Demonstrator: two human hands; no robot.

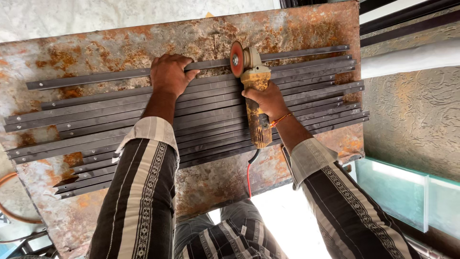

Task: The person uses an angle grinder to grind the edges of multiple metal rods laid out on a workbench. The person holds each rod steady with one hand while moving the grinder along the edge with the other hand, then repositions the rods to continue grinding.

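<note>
Dark steel: a flat bar (pixel 287 53), the farthest of a row of like bars, lying along the rusty plate and pinned under the left hand (pixel 168 73). Fingers (pixel 184 61) curled over the bar's far edge, palm pressing down on the strips just nearer. To the right of that hand, close by, a reddish grinding disc (pixel 236 59) standing on edge against the same bar. Behind the disc, the yellowed, grimy angle grinder (pixel 255 91), body running back toward the person. Right hand (pixel 269 100) closed around the grinder's middle, thumb side up, an orange thread at the wrist. Below that hand, a red cable (pixel 248 175) hanging from the grinder's tail past the plate's near edge.

Under and around both hands, the stack of flat bars (pixel 96 115), side by side, ends staggered, small holes near some tips. Beneath everything, the rusted steel plate (pixel 120 41), blotched orange and grey. Striped sleeves with patterned bands on both forearms. Right of the right arm, a greenish glass sheet (pixel 393 192) on edge; beyond it, a textured grey wall (pixel 412 120).
</note>
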